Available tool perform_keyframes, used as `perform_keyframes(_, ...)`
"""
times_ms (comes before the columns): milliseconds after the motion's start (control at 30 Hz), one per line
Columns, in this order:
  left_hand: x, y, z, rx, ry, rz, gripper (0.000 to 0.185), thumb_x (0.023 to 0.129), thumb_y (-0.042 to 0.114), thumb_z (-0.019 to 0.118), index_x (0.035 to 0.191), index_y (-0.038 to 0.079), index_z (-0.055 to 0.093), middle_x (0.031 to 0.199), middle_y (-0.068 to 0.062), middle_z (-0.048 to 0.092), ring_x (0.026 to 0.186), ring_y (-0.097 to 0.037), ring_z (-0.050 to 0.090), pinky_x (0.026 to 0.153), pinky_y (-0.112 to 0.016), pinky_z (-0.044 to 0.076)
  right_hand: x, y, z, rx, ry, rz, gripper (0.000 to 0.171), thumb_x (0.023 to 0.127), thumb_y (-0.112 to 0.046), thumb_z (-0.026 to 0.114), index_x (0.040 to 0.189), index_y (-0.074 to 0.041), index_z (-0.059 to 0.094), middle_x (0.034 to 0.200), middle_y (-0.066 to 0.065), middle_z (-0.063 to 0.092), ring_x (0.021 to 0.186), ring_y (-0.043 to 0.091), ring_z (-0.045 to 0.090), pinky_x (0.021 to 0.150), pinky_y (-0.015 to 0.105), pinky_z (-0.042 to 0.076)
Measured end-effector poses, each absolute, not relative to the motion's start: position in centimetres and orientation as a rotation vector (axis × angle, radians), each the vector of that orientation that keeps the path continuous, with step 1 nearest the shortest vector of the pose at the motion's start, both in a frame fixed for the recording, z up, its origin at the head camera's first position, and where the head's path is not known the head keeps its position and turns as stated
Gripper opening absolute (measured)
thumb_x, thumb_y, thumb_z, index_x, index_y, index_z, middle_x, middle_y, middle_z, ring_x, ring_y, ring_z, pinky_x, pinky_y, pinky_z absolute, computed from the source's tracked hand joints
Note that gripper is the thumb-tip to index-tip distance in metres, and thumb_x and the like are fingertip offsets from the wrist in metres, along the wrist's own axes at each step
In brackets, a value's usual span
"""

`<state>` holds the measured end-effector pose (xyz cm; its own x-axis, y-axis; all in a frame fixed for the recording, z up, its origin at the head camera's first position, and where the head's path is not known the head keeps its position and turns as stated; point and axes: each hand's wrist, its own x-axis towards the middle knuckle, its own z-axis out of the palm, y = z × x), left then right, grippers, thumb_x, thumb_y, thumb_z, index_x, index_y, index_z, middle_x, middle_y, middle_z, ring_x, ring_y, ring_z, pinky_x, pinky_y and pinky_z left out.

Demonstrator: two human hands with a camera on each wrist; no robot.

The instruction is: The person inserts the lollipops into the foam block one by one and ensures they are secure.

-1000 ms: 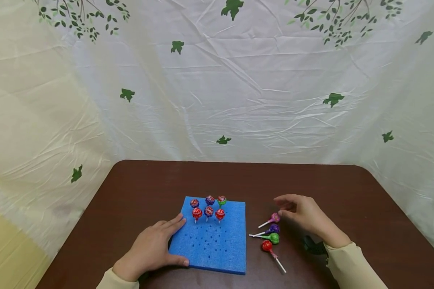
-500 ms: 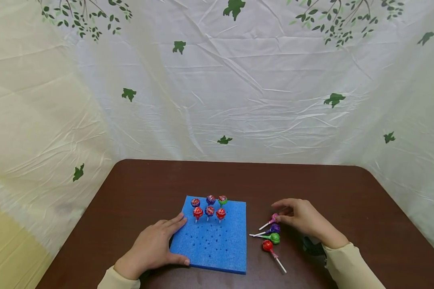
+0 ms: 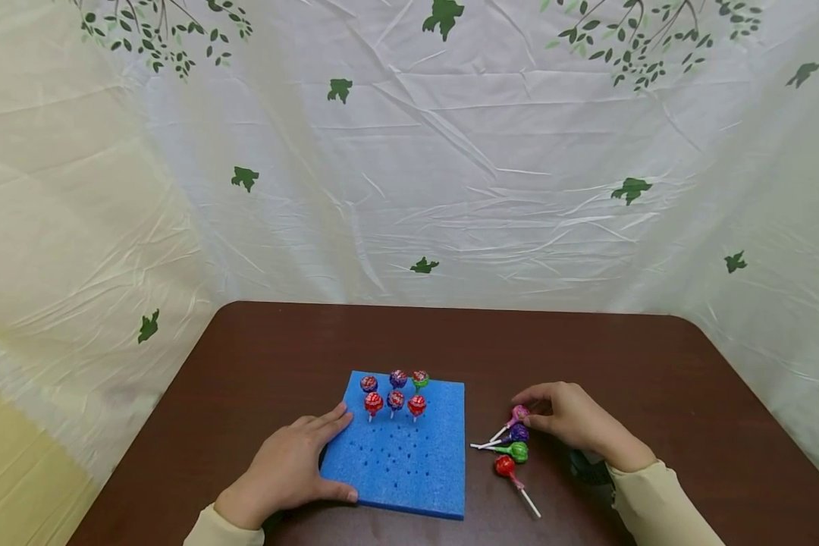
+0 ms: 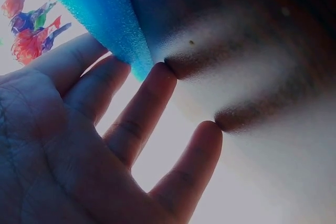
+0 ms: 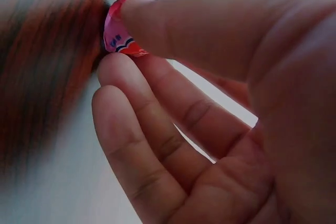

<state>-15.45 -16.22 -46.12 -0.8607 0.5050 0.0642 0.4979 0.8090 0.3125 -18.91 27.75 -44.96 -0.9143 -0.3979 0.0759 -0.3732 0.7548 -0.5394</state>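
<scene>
So my right hand point(image 3: 573, 421) is pinching the pink lollipop point(image 3: 519, 414) by its wrapped head, thumb on one side and fingertips point(image 5: 113, 69) on the other; the wrist view shows the pink wrapper squeezed right between them. That lollipop sits at about 3 o'clock from the blue foam board point(image 3: 403, 455), at the far end of a little pile on the counter point(image 3: 655, 364). Just nearer me in the same pile: a purple lollipop point(image 3: 517, 433), a green one point(image 3: 517, 451) and a red one point(image 3: 504, 465), all lying flat with sticks pointing off to 8 or 5 o'clock.

My left hand point(image 3: 283, 472) is flat and relaxed, fingers straight, resting on the 9 o'clock edge of the foam board with the thumb along the near edge. From the left wrist view the fingertips point(image 4: 157, 77) are touching the counter next to the foam's corner.

Six lollipops point(image 3: 393, 391) already stand upright in the board, two rows of three up at the 12 o'clock end. The other holes are open.
</scene>
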Motion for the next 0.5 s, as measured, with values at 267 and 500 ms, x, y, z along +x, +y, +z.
perform_keyframes(267,-15.41,-16.14,-46.09,0.821,2.966,0.499,0.111,0.063,0.087,0.064,0.146,0.014,0.053,0.153,-0.002,0.044,0.129,-0.033,0.050,0.092,-0.058,0.048,-18.86,27.82,-44.94,-0.648,2.900,-0.880,0.018,0.090,-0.015,0.076,0.108,-0.011,0.075,0.098,-0.005,0.069,0.080,0.009,0.063,0.068,0.027,0.054)
perform_keyframes(500,-15.35,-16.11,-46.06,0.815,2.972,0.500,0.111,0.063,0.087,0.064,0.146,0.015,0.053,0.153,-0.002,0.044,0.128,-0.032,0.050,0.092,-0.058,0.048,-18.93,28.04,-44.65,-0.644,2.929,-0.917,0.015,0.091,-0.014,0.075,0.106,-0.011,0.074,0.097,-0.006,0.069,0.081,0.009,0.066,0.069,0.027,0.055)
